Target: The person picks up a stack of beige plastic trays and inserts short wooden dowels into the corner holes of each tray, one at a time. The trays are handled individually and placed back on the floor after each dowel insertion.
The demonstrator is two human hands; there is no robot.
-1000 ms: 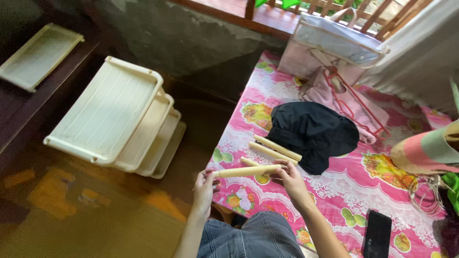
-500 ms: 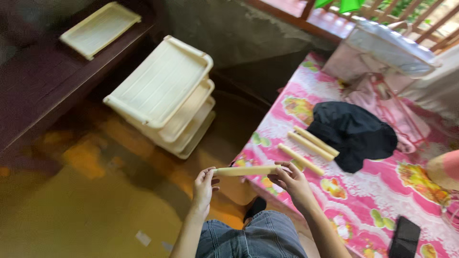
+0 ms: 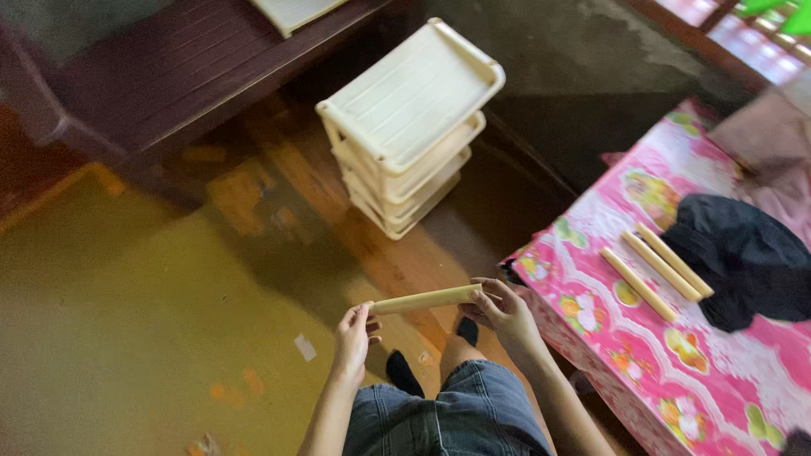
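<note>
I hold a cream-coloured tube point(image 3: 427, 299) level in front of me, over the floor. My left hand point(image 3: 353, 333) pinches its left end. My right hand point(image 3: 503, 311) grips its right end. Three more tubes of the same kind point(image 3: 655, 266) lie side by side on a table with a pink flowered cloth point(image 3: 676, 355), to the right of my right hand. A stack of cream plastic shelf trays point(image 3: 411, 118) stands on the floor ahead of me.
A dark cloth bundle point(image 3: 748, 257) lies on the table beside the tubes. A dark wooden bench point(image 3: 177, 67) runs along the upper left with a cream tray point(image 3: 291, 12) on it. The floor is shiny brown wood point(image 3: 152, 295). My knees in denim shorts point(image 3: 460, 414) show below.
The view has swung left and down, away from the table. Both hands have carried the tube off the table's edge and out over the floor.
</note>
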